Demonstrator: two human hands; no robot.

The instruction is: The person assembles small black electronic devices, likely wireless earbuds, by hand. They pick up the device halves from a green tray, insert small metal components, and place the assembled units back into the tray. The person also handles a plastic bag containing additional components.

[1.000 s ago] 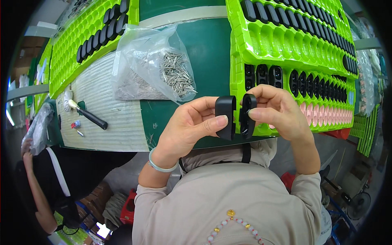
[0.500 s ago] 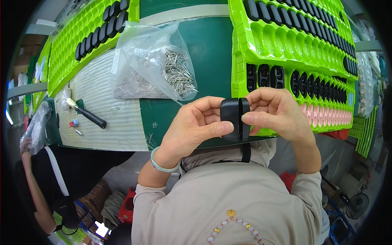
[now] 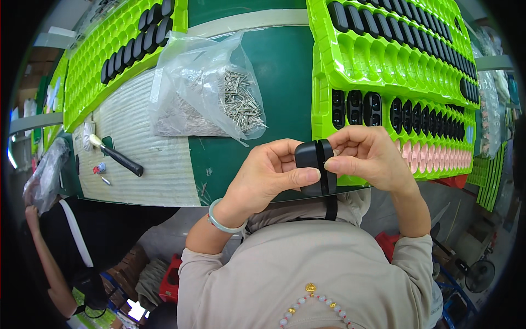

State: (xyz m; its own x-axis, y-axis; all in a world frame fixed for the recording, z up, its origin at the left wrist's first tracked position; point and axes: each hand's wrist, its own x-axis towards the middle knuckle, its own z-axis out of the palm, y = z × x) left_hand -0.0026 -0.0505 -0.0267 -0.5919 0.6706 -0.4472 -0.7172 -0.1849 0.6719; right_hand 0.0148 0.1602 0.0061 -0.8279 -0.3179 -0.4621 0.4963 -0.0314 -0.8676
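two black halves pressed together

i am watching the left hand (image 3: 263, 178) and right hand (image 3: 367, 156) squeezing two black plastic shells (image 3: 316, 167) between them, just ahead of the chest. a thumb slipping could be misaligning the seam, dropping a half toward the green tray (image 3: 350, 77) beyond.

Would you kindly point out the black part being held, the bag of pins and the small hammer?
black part (image 3: 308, 155), head view, on its upper left face between the two hands.
bag of pins (image 3: 186, 88), head view, on the clear plastic.
hammer (image 3: 123, 160), head view, on the black handle.
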